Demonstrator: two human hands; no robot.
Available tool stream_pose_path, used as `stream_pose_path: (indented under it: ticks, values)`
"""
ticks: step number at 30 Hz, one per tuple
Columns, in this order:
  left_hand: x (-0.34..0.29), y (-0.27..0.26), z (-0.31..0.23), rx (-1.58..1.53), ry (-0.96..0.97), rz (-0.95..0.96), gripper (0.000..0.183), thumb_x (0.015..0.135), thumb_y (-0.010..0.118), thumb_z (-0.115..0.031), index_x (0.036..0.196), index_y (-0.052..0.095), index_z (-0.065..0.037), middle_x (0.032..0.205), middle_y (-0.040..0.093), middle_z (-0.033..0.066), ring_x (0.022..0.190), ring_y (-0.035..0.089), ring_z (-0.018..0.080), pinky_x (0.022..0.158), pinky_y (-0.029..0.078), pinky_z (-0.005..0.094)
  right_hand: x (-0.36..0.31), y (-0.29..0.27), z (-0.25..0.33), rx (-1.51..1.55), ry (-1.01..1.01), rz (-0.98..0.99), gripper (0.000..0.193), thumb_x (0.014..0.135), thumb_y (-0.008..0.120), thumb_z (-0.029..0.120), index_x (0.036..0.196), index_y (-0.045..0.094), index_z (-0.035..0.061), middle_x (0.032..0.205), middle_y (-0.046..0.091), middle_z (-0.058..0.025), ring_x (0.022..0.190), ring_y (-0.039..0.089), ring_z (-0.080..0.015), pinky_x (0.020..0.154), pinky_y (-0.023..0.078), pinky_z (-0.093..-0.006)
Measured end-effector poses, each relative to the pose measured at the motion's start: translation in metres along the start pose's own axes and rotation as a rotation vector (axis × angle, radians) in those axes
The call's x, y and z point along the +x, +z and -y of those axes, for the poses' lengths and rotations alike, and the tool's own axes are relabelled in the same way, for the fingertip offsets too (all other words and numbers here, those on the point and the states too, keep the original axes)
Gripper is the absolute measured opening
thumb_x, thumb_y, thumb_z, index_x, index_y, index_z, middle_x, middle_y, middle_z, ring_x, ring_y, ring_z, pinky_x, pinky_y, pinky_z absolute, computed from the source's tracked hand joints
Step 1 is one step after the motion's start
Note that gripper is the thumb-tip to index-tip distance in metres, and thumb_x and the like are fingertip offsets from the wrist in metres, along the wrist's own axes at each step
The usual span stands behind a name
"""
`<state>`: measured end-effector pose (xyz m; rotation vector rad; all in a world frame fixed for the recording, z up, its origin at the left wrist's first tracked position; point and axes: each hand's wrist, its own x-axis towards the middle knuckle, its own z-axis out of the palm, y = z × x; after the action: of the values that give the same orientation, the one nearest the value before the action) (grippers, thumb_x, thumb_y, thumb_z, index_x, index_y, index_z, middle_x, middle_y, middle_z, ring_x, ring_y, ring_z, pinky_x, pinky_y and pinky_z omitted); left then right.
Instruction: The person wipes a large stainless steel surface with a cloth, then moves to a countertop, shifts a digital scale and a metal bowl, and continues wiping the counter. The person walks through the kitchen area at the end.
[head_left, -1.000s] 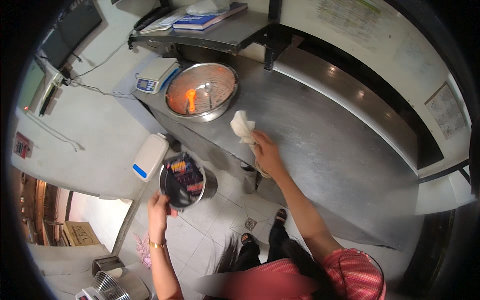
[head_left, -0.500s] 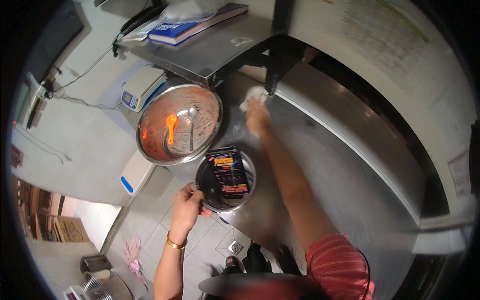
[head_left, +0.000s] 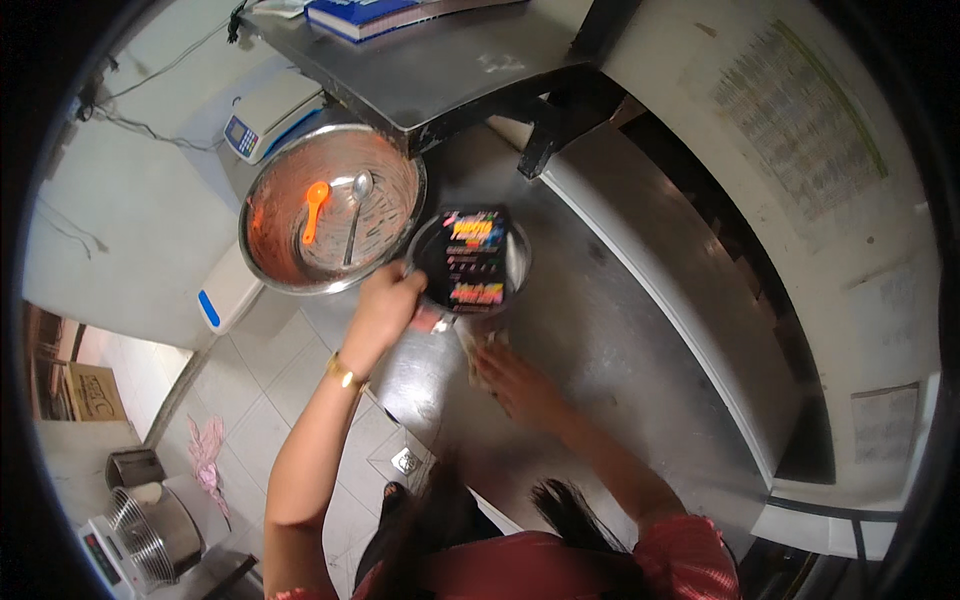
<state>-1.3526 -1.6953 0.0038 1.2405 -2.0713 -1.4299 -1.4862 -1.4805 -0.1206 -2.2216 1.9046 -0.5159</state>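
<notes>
The steel counter (head_left: 610, 350) spreads to the right of the big bowl (head_left: 280, 190), which serves as landmark here; the shelf (head_left: 450, 70) overhangs the counter beyond and to the bowl's right, and the scale (head_left: 285, 95) sits just beyond its left side. Inside the bowl lie a spoon (head_left: 350, 232) and an orange scoop (head_left: 312, 215). The pot (head_left: 522, 265) is just right of the bowl, with a flat black item (head_left: 475, 260), brightly marked, inside or across its mouth; whether pot and bowl touch, or the pot rests on the metal, I cannot tell. The left hand (head_left: 390, 298), at the bowl's near right, is clenched on the pot's rim or handle. The right hand (head_left: 512, 378), farther right and nearer the body, lies over the pale cloth (head_left: 475, 362); blur hides whether it grasps the cloth or merely presses it. To wipe well, I would keep the cloth flat under spread fingers, overlap the strokes, and hold the pot level so the black item cannot slide. The counter's front edge runs close on the bowl's near side, so strokes are better stopped short of it there; the widest open metal lies right of the bowl, bounded by the white-edged ledge (head_left: 655, 310).
</notes>
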Motion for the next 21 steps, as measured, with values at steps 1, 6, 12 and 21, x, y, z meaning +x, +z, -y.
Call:
stream_pose_path:
  ticks: [1,6,12,21]
  values:
    - [0.017,0.007,0.011,-0.033,-0.002,-0.02,0.026,0.083,0.053,-0.021,0.073,0.06,0.002,0.065,0.06,0.0185,0.065,0.066,0.0308,0.067,0.052,0.0408,-0.008,0.001,0.01,0.073,0.023,0.026,0.062,0.079,0.056,0.007,0.138,0.037,0.0083,0.146,0.029,-0.016,0.134,0.029,-0.0349,0.109,0.028,-0.0443]
    - [0.077,0.043,0.008,0.414,0.429,-0.005,0.031,0.085,0.056,-0.024,0.078,0.062,0.006,0.068,0.063,0.0188,0.062,0.067,0.0273,0.054,0.053,0.0384,-0.022,0.013,0.022,0.197,0.162,-0.118,0.07,0.077,0.056,0.002,0.141,0.034,0.0164,0.149,0.022,-0.0155,0.134,0.026,-0.039,0.109,0.027,-0.0478]
    - [0.095,0.042,-0.004,0.727,0.69,-0.016,0.033,0.082,0.061,-0.031,0.081,0.062,0.002,0.072,0.063,0.0239,0.07,0.066,0.0362,0.064,0.053,0.0436,-0.007,0.021,0.04,0.116,0.25,-0.012,0.073,0.077,0.061,0.008,0.143,0.029,0.0131,0.149,0.017,-0.0198,0.136,0.021,-0.0411,0.109,0.02,-0.0557]
    - [0.035,-0.192,0.115,0.235,-0.015,-0.683,0.043,0.085,0.062,-0.026,0.108,0.048,0.008,0.096,0.061,0.0195,0.078,0.06,0.0237,0.069,0.05,0.0391,0.035,0.045,0.09,0.091,0.442,-0.16,0.066,0.082,0.054,0.007,0.143,0.031,0.0137,0.149,0.017,-0.0206,0.135,0.02,-0.0453,0.11,0.02,-0.0527]
